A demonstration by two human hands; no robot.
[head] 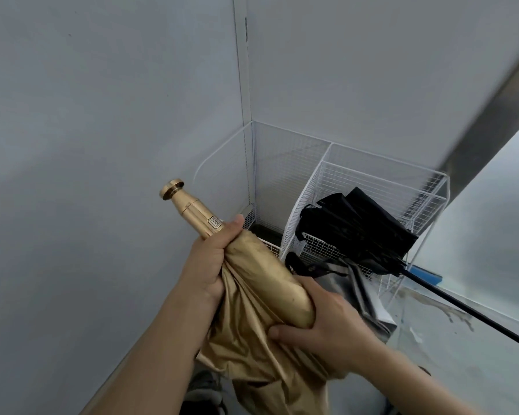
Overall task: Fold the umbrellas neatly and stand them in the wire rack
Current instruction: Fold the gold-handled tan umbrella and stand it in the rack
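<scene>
Currently, left hand [209, 259] and right hand [327, 320] clamp the gold umbrella [270, 274], handle [192, 206] slanting up-left, wire rack [381, 175] nearer the right hand.

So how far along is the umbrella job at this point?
Done, roughly: a black umbrella sits in the white wire rack, but tilted and loosely bunched, not neatly upright. In hand: the gold umbrella, left hand gripping near its handle, right hand gripping the rolled canopy, with loose fabric hanging below. Left: finish wrapping the gold one and stand it in the rack, probably tidy the black one.
</scene>
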